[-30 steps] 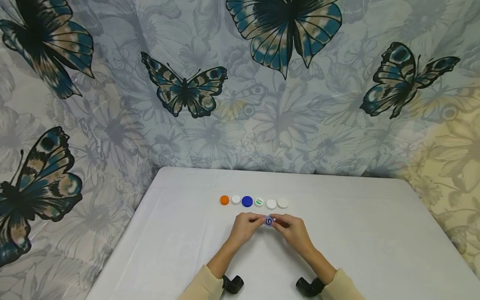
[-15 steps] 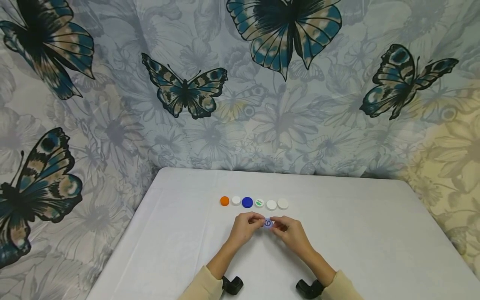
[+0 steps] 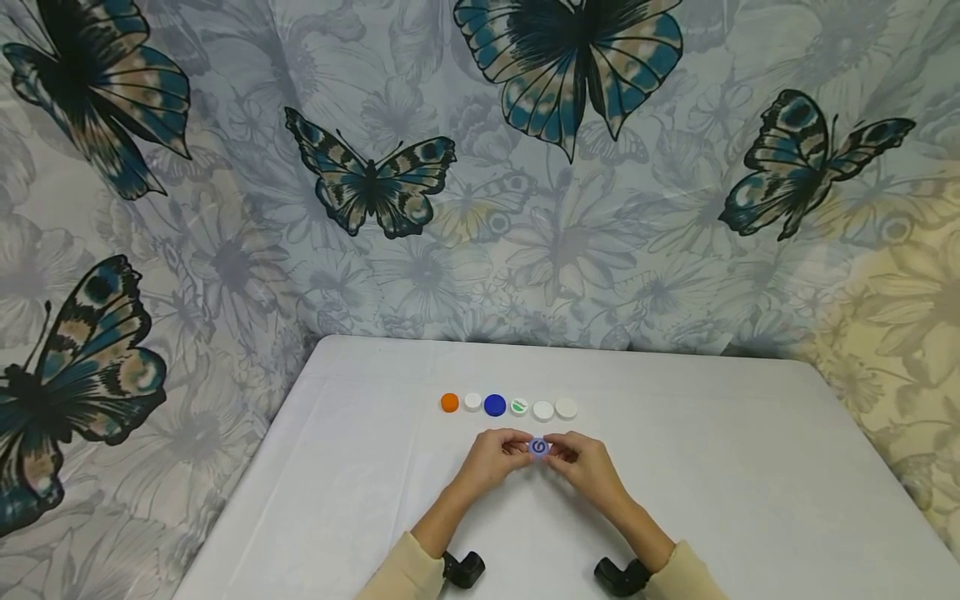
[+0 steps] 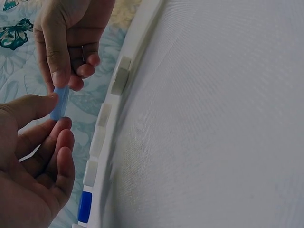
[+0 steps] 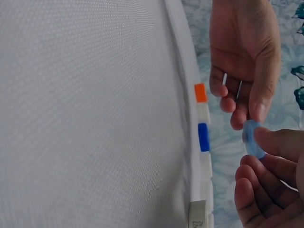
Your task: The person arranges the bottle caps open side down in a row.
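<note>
A small light-blue bottle cap [image 3: 538,447] with a dark swirl mark on its face is held up between both hands. My left hand [image 3: 491,460] pinches its left edge between thumb and fingertips. From the other side my right hand [image 3: 585,462] pinches the right edge. The cap [image 4: 60,102] appears edge-on in the left wrist view, and the same cap [image 5: 253,138] shows tilted in the right wrist view. Just beyond the hands lies a row of caps: an orange cap [image 3: 449,402], a blue cap [image 3: 495,405], a white cap with a green mark [image 3: 519,407] and plain white caps [image 3: 543,411].
The caps rest on a white-covered table [image 3: 360,467]. A butterfly-patterned cloth [image 3: 480,275] hangs behind and to the sides. Black wrist devices [image 3: 465,570] sit at both wrists below the sleeves.
The cap and both hands shift slightly, and the swirl on the cap's face has turned. The row of caps has stayed in place.
</note>
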Demonstrator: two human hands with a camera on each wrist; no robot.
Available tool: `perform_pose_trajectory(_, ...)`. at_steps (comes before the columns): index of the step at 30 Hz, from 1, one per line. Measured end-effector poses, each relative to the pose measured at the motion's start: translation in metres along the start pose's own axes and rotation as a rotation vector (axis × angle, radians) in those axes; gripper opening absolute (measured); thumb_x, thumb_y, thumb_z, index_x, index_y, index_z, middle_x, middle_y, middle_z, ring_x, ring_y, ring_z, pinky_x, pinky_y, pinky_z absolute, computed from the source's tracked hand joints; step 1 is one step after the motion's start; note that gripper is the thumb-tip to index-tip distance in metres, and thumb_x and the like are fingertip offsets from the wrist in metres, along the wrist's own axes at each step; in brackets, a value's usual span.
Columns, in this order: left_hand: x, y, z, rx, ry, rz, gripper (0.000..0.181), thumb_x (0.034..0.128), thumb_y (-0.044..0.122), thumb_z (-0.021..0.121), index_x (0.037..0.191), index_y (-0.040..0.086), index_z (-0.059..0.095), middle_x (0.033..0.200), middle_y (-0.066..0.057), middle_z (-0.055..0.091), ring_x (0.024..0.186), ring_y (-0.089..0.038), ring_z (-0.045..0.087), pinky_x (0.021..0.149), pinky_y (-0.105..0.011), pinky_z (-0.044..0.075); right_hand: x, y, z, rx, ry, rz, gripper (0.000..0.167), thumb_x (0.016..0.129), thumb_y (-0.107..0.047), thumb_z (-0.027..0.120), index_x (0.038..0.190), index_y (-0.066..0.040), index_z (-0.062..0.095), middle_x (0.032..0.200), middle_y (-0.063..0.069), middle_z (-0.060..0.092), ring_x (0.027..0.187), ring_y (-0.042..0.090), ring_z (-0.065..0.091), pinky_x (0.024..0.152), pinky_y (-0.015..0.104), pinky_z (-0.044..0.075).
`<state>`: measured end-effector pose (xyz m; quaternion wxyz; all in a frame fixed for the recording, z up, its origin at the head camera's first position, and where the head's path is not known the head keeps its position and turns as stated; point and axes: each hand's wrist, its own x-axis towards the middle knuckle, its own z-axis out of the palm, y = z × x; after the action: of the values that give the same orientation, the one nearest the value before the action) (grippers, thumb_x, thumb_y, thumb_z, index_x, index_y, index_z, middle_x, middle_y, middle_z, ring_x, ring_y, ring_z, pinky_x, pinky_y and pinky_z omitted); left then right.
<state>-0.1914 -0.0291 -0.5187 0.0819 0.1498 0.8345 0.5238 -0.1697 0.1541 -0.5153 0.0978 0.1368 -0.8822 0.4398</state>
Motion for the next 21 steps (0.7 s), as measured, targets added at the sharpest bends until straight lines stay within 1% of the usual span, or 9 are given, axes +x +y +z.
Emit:
perform_pose_trajectory(4,-0.001,0.000,0.000,0.008,0.002,0.009,0.026,0.0838,0.011,0.075,0.108,0.000,0.072,0.087,-0.007,0.072,0.074,-0.002,0.059,0.064,-0.015,0.049,0.000,0.001,0.000,-0.001,0.001,0.002,0.023,0.074,0.003,0.079,0.096,0.000,0.074,0.074,-0.001,0.066,0.066,-0.001,0.054,0.061,0.018,0.050)
perform_pose_trajectory(10,0.002,-0.001,0.002,0.038,0.022,0.028,0.025,0.0838,0.012,0.075,0.106,0.002,0.073,0.086,-0.005,0.072,0.074,-0.001,0.057,0.065,-0.015,0.048,0.001,0.002,-0.001,0.002,0.011,-0.023,0.023,0.072,0.004,0.079,0.095,0.000,0.074,0.074,0.000,0.066,0.065,-0.002,0.053,0.059,0.018,0.050)
perform_pose_trajectory(12,0.003,-0.002,0.002,0.058,0.030,0.043,0.025,0.0835,0.013,0.076,0.106,0.002,0.074,0.086,-0.005,0.072,0.073,-0.001,0.058,0.065,-0.015,0.048,0.002,0.003,-0.002,0.001,0.004,-0.024,0.023,0.073,0.004,0.079,0.095,0.001,0.074,0.075,0.001,0.067,0.065,-0.001,0.054,0.059,0.018,0.050)
perform_pose_trajectory(17,0.006,0.001,0.005,0.127,0.069,0.104,0.025,0.0825,0.015,0.077,0.104,0.003,0.074,0.086,-0.007,0.073,0.072,-0.002,0.059,0.064,-0.015,0.049,0.005,0.005,-0.006,-0.006,0.001,-0.024,0.023,0.075,0.003,0.079,0.097,0.002,0.074,0.076,0.002,0.068,0.066,0.002,0.057,0.061,0.019,0.051)
perform_pose_trajectory(21,0.011,0.007,0.006,0.139,0.083,0.116,0.026,0.0832,0.017,0.077,0.106,0.005,0.073,0.087,-0.006,0.073,0.072,-0.002,0.059,0.065,-0.015,0.048,0.009,0.006,-0.012,-0.017,0.012,-0.027,0.024,0.074,0.003,0.079,0.097,0.002,0.073,0.077,0.002,0.068,0.067,0.002,0.058,0.062,0.019,0.051)
